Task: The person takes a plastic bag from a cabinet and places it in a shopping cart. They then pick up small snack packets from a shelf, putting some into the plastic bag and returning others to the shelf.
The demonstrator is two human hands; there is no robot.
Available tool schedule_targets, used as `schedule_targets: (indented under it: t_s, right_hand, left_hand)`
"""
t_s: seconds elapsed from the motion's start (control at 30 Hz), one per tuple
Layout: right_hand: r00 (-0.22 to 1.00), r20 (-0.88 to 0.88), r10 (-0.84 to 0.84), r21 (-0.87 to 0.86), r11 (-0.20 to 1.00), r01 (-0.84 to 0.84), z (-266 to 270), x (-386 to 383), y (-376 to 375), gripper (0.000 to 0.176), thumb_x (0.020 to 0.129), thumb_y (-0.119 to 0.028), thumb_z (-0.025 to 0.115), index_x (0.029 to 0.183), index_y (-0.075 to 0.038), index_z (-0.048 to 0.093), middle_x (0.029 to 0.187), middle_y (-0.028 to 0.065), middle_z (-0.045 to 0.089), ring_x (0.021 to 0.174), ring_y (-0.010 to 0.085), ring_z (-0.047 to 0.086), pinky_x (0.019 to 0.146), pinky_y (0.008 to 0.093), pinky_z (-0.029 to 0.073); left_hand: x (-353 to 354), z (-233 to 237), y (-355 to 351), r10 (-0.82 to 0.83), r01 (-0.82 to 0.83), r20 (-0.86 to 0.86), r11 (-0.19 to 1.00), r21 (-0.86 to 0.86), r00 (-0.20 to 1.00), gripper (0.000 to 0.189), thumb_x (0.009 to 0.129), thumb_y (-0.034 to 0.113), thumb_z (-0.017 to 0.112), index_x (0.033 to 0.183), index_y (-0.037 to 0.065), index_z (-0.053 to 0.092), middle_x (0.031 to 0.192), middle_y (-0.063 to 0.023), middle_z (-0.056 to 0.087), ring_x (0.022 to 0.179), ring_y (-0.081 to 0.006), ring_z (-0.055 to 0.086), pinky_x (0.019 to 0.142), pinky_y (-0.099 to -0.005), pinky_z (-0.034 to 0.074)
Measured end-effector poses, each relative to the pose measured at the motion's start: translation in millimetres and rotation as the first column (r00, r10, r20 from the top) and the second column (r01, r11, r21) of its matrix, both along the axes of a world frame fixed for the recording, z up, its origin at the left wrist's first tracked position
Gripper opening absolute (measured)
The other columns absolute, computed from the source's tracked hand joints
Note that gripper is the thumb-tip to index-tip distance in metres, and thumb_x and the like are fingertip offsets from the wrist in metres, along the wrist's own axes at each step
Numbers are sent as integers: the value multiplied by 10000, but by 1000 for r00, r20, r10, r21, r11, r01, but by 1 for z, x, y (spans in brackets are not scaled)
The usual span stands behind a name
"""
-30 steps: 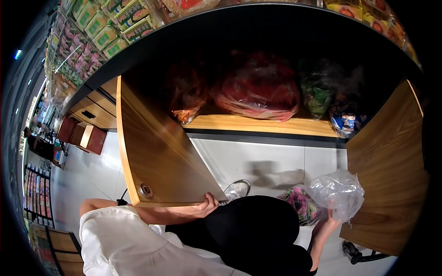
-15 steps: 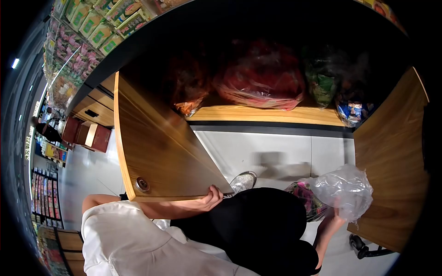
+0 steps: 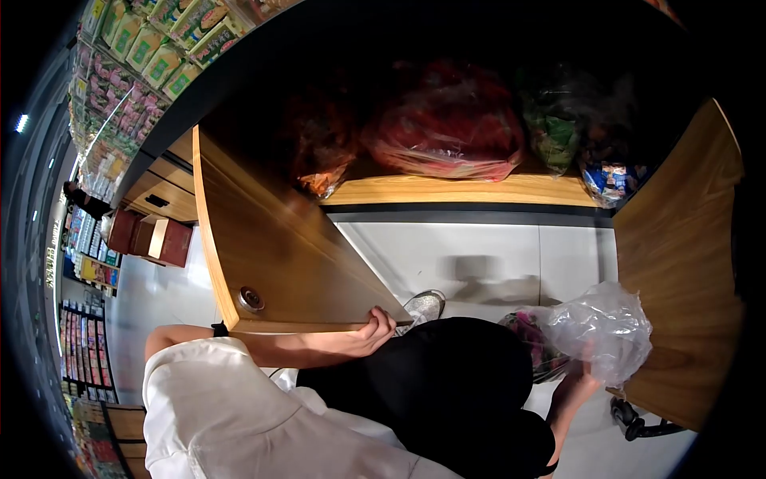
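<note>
My left hand [image 3: 375, 331] has its fingers curled over the edge of the left wooden cabinet door [image 3: 279, 255], which stands open. My right hand [image 3: 585, 375] grips a clear plastic bag [image 3: 602, 327], its fingers partly hidden behind the crumpled film. Pink and green packages [image 3: 536, 343] show in the bag's lower left part, beside my knee. Inside the dark cabinet, a large red-filled bag [image 3: 451, 140] rests on the wooden shelf [image 3: 455, 191]. An orange-toned bag [image 3: 323, 172] lies to its left, and a green bag [image 3: 556, 140] to its right.
The right cabinet door [image 3: 678, 263] stands open near the plastic bag. A blue and white package [image 3: 614, 180] sits at the shelf's right end. A black caster [image 3: 626, 419] is at lower right. Reddish boxes [image 3: 163, 239] stand on the floor at left, below stocked shelves.
The view has shifted slightly, so the shelf and left door sit a little higher. Both hands keep their holds on the door and the plastic bag.
</note>
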State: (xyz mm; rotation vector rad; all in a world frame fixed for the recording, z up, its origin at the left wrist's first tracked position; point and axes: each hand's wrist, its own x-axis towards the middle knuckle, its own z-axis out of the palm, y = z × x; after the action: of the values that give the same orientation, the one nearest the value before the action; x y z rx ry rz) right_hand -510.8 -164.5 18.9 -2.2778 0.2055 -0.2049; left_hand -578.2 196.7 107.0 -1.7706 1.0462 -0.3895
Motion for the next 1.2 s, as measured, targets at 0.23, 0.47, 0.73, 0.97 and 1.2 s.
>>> schedule_targets:
  t_s: [0.23,0.47,0.73,0.97,1.2]
  right_hand:
    - [986,167,20,-38,999,-14,-24,-4,-6,417,832,52,518,1209,-117,577,1037,171,631,866,298,596,762,359,461]
    - [994,80,74,-152,986,-61,-10,-6,-8,429,776,97,516,1153,-84,608,1069,167,615,920,289,594,817,370,456]
    - [990,135,-41,-42,998,47,-21,-9,-13,478,689,165,505,1072,-73,663,1065,181,609,1030,349,538,907,397,408]
    - [990,137,-14,-51,998,22,-21,-6,-10,378,751,123,541,1088,-26,625,1102,126,578,1038,285,526,908,347,406]
    - [942,-154,-297,801,522,295,9,6,3,275,797,-90,627,1044,19,574,1093,80,528,991,157,487,837,290,408]
  left_hand:
    - [22,5,-4,29,-26,-81,999,31,996,256,743,262,462,878,76,573,845,-37,518,838,-176,498,834,-301,312]
    - [90,3,-19,196,-187,-169,980,67,966,356,758,174,499,1064,4,559,1022,-66,520,965,-185,462,857,-268,310]
    - [212,-16,-7,232,-255,-115,931,-261,966,219,719,135,522,906,30,563,882,-64,540,968,-202,485,918,-311,337]
    - [237,-8,-2,171,-193,-94,923,-331,981,171,711,115,527,858,27,543,833,-75,534,920,-202,500,873,-295,355]
    - [258,-4,1,202,-292,-255,872,-392,946,182,710,110,531,879,43,537,844,-70,526,893,-201,503,847,-291,367]
